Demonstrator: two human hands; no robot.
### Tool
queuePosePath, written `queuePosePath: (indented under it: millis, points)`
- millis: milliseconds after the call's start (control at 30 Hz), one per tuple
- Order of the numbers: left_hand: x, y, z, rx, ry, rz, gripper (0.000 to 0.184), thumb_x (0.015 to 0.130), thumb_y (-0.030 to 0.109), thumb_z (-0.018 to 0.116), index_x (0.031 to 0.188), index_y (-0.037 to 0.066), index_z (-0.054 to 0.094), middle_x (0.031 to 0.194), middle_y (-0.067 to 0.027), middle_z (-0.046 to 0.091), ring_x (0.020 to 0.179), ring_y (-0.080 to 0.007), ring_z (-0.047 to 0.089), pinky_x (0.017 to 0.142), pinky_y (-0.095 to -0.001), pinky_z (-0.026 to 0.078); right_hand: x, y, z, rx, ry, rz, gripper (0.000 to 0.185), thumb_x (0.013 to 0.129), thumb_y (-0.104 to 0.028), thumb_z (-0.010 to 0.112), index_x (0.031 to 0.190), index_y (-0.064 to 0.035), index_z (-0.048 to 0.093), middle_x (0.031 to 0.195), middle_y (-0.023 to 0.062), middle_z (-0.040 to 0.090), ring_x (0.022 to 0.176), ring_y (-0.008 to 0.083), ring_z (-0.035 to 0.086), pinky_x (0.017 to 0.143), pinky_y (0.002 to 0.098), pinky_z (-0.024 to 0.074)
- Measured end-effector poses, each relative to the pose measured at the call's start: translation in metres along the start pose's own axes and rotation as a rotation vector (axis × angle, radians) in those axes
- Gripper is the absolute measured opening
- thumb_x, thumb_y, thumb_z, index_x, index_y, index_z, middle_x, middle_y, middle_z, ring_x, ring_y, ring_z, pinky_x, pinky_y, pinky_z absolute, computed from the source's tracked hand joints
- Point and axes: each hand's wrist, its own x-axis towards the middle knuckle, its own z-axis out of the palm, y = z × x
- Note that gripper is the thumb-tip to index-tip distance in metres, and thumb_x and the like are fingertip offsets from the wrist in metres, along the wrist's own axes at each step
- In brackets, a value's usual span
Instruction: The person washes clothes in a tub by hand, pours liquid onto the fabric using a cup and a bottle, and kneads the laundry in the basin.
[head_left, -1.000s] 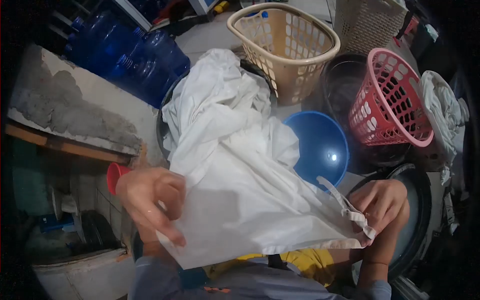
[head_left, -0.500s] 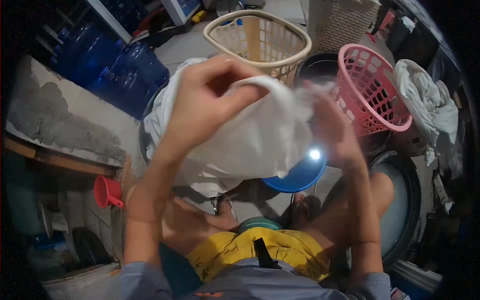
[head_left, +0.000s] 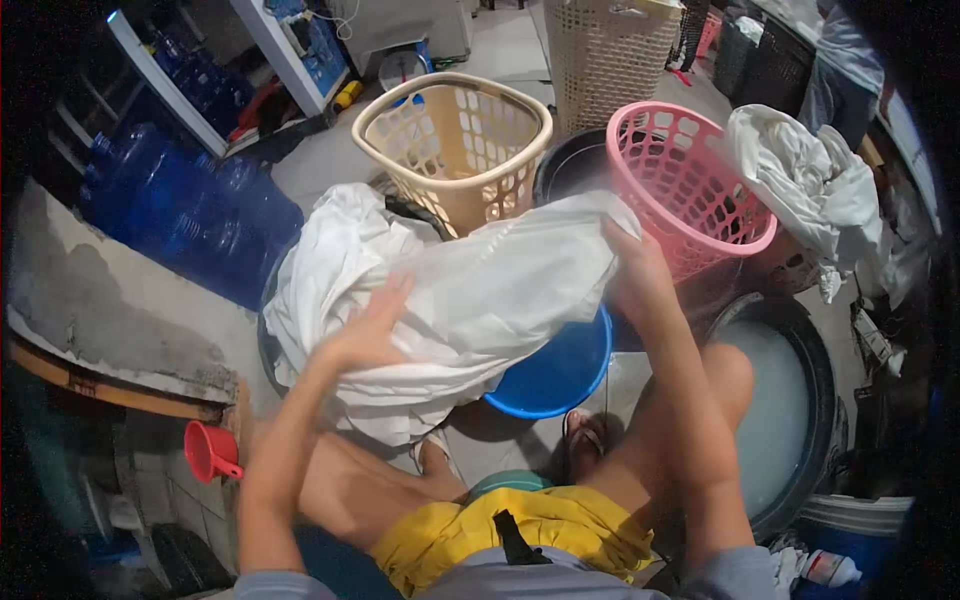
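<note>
A large white cloth (head_left: 500, 290) stretches across in front of me, from a heap on the left to my right side. My right hand (head_left: 640, 268) is closed on its right end. On the left part of the cloth lies my left hand (head_left: 368, 328), slightly blurred, fingers spread and gripping nothing. Beneath the cloth's right half is a blue basin (head_left: 550, 378), partly covered. The heaped white fabric (head_left: 335, 250) rests in a dark tub whose rim barely shows at the left.
Beyond the cloth stand a beige basket (head_left: 455, 185) and a pink basket (head_left: 690, 190). White fabric (head_left: 810, 180) hangs at the right, above a black tub of cloudy water (head_left: 765, 420). Blue water jugs (head_left: 190, 220) and a red dipper (head_left: 211, 451) are on the left.
The cloth went from raised and bunched between both hands to lowered and spread out. My left hand let go of its fold and came down onto it. The view shifted slightly.
</note>
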Motion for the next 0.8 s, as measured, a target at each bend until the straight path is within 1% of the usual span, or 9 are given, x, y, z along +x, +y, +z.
queuePosePath:
  millis: [167,267,333,433,500,600,667,767,800]
  points:
    - [-0.026,-0.018,0.029,-0.292,0.281,0.154,0.076,0.075,0.022,0.072,0.141,0.009,0.038,0.139,-0.0233,0.044,0.127,-0.0339,0.045,0.103,-0.0395,0.037,0.022,0.010,-0.016,0.136,0.006,0.096,0.025,0.093,-0.011,0.054,0.114,0.0024,0.056,0.107,0.0126,0.064,0.093,0.0229,0.065,0.084,0.0366,0.0536]
    - [-0.039,-0.070,0.025,-0.559,0.291,-0.092,0.047,0.076,0.000,0.060,0.122,-0.001,0.057,0.118,-0.0225,0.060,0.108,-0.0320,0.059,0.092,-0.0351,0.045,0.037,0.012,-0.014,0.153,-0.047,0.070,0.025,0.093,-0.013,0.055,0.113,0.0019,0.056,0.106,0.0120,0.065,0.095,0.0225,0.065,0.085,0.0388,0.0527]
    - [-0.066,-0.085,0.005,-0.538,0.535,-0.147,0.041,0.074,-0.011,0.052,0.113,-0.003,0.062,0.108,-0.0160,0.066,0.099,-0.0246,0.062,0.085,-0.0314,0.048,0.053,0.005,-0.004,0.167,-0.092,0.119,0.025,0.093,-0.015,0.055,0.113,0.0008,0.057,0.105,0.0102,0.066,0.099,0.0206,0.064,0.088,0.0391,0.0504]
    - [-0.110,-0.130,-0.005,-0.819,0.629,-0.171,0.041,0.075,-0.011,0.054,0.114,-0.002,0.061,0.106,-0.0092,0.067,0.098,-0.0182,0.061,0.085,-0.0304,0.048,0.033,0.006,0.078,0.151,-0.287,-0.099,0.024,0.089,-0.015,0.061,0.108,-0.0007,0.059,0.098,0.0061,0.066,0.090,0.0149,0.063,0.080,0.0295,0.0507]
    - [-0.138,-0.155,-0.006,-0.889,0.451,-0.318,0.040,0.076,-0.011,0.056,0.114,-0.002,0.062,0.107,-0.0062,0.066,0.097,-0.0153,0.060,0.085,-0.0298,0.048,0.042,0.039,0.106,0.009,-0.526,-0.191,0.026,0.088,-0.018,0.065,0.107,-0.0019,0.059,0.096,0.0049,0.065,0.083,0.0121,0.062,0.076,0.0277,0.0513]
    - [-0.175,-0.199,0.009,-0.801,0.167,-0.427,0.041,0.075,-0.009,0.061,0.115,0.000,0.061,0.109,-0.0079,0.066,0.094,-0.0158,0.061,0.084,-0.0302,0.049,0.016,0.091,0.148,-0.288,-0.627,0.166,0.039,0.083,-0.031,0.071,0.108,-0.0039,0.059,0.091,0.0045,0.064,0.075,0.0112,0.060,0.068,0.0273,0.0505]
    - [-0.197,-0.237,0.031,-0.339,0.053,-0.456,0.043,0.077,-0.002,0.064,0.120,0.004,0.060,0.112,-0.0104,0.064,0.096,-0.0184,0.061,0.086,-0.0317,0.048,0.011,0.134,0.138,-0.875,-0.815,0.269,0.052,0.076,-0.040,0.076,0.108,-0.0027,0.058,0.089,0.0064,0.063,0.077,0.0137,0.059,0.070,0.0291,0.0489]
    - [-0.193,-0.214,0.031,-0.238,0.572,-0.522,0.044,0.077,0.005,0.066,0.120,0.006,0.060,0.114,-0.0132,0.062,0.100,-0.0215,0.059,0.089,-0.0330,0.047,-0.018,0.136,0.134,-1.111,-0.898,0.112,0.041,0.078,-0.030,0.074,0.095,0.0023,0.054,0.083,0.0090,0.059,0.082,0.0155,0.055,0.075,0.0302,0.0489]
    - [-0.179,-0.176,0.015,-0.542,0.640,-0.469,0.044,0.077,0.008,0.067,0.120,0.006,0.060,0.115,-0.0146,0.061,0.102,-0.0241,0.059,0.090,-0.0347,0.046,-0.022,0.141,0.128,-1.010,-0.892,0.076,0.038,0.079,-0.027,0.073,0.095,0.0023,0.054,0.083,0.0085,0.058,0.082,0.0150,0.055,0.074,0.0300,0.0488]
